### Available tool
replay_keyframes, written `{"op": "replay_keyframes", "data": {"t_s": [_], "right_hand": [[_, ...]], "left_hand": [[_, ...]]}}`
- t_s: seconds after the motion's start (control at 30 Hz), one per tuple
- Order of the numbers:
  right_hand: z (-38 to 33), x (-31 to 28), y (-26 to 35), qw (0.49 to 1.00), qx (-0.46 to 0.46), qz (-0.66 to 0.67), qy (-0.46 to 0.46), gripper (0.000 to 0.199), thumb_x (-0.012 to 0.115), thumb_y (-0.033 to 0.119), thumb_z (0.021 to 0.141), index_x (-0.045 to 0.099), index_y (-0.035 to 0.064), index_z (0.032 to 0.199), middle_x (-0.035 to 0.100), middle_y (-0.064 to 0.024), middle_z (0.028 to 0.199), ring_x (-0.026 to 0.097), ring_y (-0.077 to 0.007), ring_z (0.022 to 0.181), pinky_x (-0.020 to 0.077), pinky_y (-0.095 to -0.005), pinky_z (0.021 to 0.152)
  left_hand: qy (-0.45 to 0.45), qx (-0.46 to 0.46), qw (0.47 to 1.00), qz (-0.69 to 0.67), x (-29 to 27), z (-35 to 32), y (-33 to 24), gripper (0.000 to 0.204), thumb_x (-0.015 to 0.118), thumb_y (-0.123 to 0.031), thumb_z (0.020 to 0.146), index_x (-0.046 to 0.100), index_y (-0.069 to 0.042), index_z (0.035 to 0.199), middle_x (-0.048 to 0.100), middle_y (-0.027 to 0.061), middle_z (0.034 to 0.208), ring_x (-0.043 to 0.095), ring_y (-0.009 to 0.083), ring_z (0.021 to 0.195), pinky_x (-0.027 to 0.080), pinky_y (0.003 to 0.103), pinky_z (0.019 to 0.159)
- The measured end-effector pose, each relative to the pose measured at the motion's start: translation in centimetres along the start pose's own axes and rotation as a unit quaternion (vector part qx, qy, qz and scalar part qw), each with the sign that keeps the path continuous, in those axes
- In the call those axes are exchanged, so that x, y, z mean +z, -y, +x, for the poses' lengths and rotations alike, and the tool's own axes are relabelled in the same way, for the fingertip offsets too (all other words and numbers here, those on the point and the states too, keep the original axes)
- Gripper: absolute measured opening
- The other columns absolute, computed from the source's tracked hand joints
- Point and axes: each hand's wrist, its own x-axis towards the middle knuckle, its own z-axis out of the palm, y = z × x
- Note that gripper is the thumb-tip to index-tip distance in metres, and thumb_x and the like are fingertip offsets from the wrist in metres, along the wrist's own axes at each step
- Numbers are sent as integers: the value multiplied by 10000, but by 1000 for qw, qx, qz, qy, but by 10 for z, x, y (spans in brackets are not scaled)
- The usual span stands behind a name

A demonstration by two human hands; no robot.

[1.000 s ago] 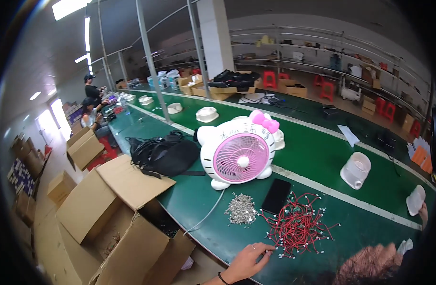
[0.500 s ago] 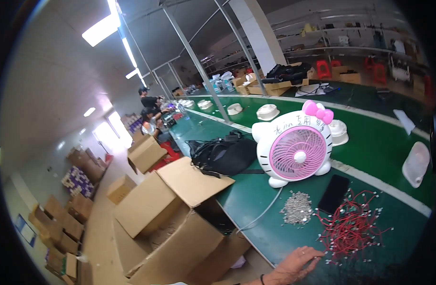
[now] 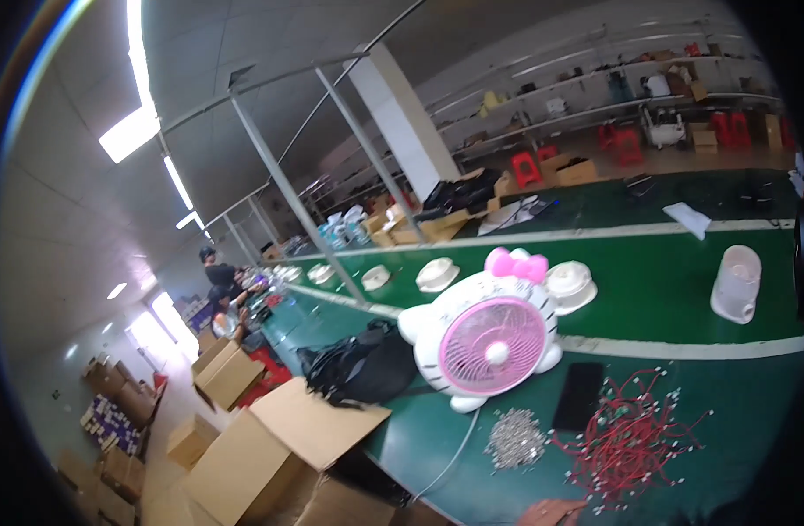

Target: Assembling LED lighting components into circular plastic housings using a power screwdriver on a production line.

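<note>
My left hand [image 3: 552, 512] shows only in part at the lower edge, just left of a tangled heap of red wires [image 3: 625, 447] with small white connectors. Most of its fingers are cut off by the edge, so whether they hold anything is hidden. My right hand is out of view. Left of the wires lies a pile of small silvery metal parts [image 3: 516, 438]. A black phone [image 3: 580, 396] rests flat behind the two heaps. Beyond them stands a white cat-shaped fan [image 3: 485, 342] with a pink grille and bow, its pale cable trailing down the green table.
A black bag [image 3: 358, 364] lies left of the fan. Open cardboard boxes [image 3: 244, 465] stand at the table's left side. White round housings [image 3: 570, 287] line the green conveyor belt [image 3: 656, 298], with a white cup-shaped part [image 3: 736, 282] at right. Two people [image 3: 222, 298] sit farther along.
The view has turned right and tilted up, so the table things appear shifted left and lower. My left hand, formerly visible to the wrist, now shows only at the lower edge.
</note>
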Motion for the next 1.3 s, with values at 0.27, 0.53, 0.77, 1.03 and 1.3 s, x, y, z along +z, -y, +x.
{"op": "replay_keyframes", "data": {"t_s": [0.27, 0.53, 0.77, 1.03, 1.3], "right_hand": [[-27, 17, -14, 986, 33, 133, -93, 187, 693, 202, 932, 681, 15, 942, 680, -81, 846, 623, -247, 760, 461, -489, 773], [-59, 31, -51, 972, -35, 139, -187, 184, 684, 200, 935, 668, 18, 931, 664, -76, 832, 608, -234, 745, 455, -469, 753], [-31, 40, -40, 973, -35, 138, -180, 181, 676, 199, 939, 657, 20, 920, 650, -71, 820, 595, -224, 732, 450, -451, 735], [14, 30, -19, 973, -182, 7, -144, 180, 667, 198, 942, 644, 23, 909, 634, -66, 806, 579, -212, 717, 443, -430, 715], [21, 28, -12, 980, -114, -4, -160, 180, 658, 197, 946, 631, 26, 897, 618, -61, 792, 564, -199, 701, 437, -410, 695]], "left_hand": [[180, -29, 983, 26, -13, 24, 9, 255, 609, -48, 949, 609, -16, 1203, 644, 150, 1054, 605, 349, 980, 474, 423, 855], [171, -46, 984, -6, -30, 38, 22, 287, 635, 16, 921, 633, -18, 1206, 657, 138, 1036, 620, 330, 959, 483, 398, 857], [198, -59, 978, -20, -15, 23, 7, 289, 630, -7, 932, 632, -34, 1220, 651, 152, 1021, 627, 342, 957, 477, 405, 860], [160, -109, 981, 17, -18, 13, -8, 192, 631, -64, 950, 700, -39, 1127, 712, 153, 1003, 665, 313, 904, 519, 423, 789], [202, -35, 979, -15, -14, 21, 18, 247, 632, -67, 955, 663, -48, 1200, 695, 160, 1015, 651, 348, 912, 501, 419, 821]]}}
